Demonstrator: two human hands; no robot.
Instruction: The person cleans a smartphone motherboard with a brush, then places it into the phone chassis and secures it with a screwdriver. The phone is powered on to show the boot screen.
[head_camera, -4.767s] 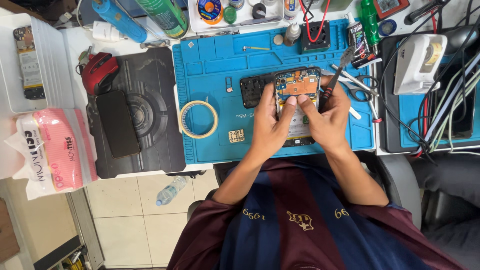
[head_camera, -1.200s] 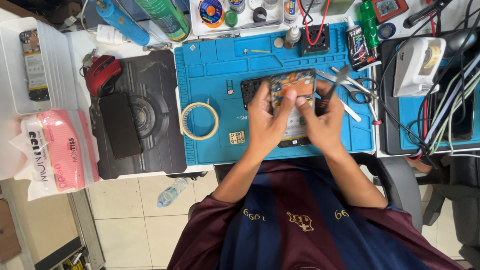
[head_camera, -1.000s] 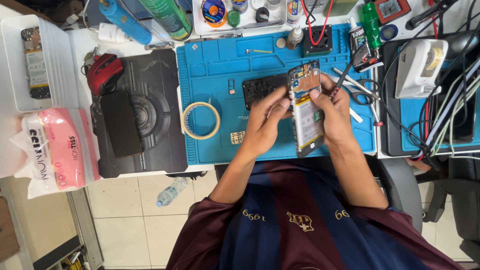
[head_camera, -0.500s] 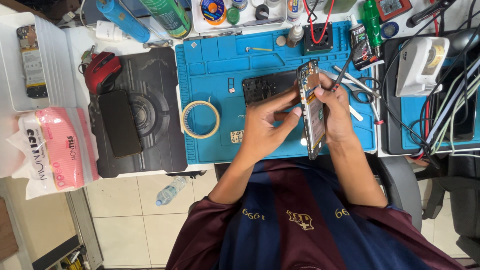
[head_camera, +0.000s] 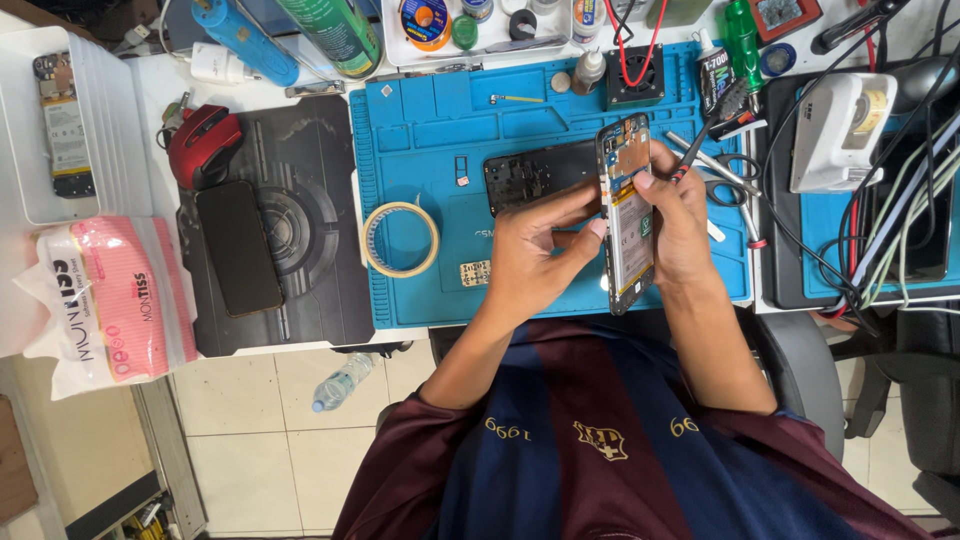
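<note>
An opened phone (head_camera: 627, 215) with its back off, showing the battery and circuit board, is held on edge above the blue work mat (head_camera: 420, 150). My right hand (head_camera: 680, 215) grips it from the right side. My left hand (head_camera: 535, 255) holds its left edge, with fingertips on the frame. Just behind the hands, a black phone back cover (head_camera: 535, 175) lies on the mat.
A roll of tape (head_camera: 400, 238) and a small circuit part (head_camera: 475, 272) lie on the mat. Tweezers and scissors (head_camera: 725, 175) rest at right. A black phone (head_camera: 238, 248) and red mouse (head_camera: 203, 145) sit on the dark pad; tissue pack (head_camera: 110, 300) at left.
The phone lay flat under both hands over the mat; both hands have since lifted and tipped it up onto its long edge, turned toward the right.
</note>
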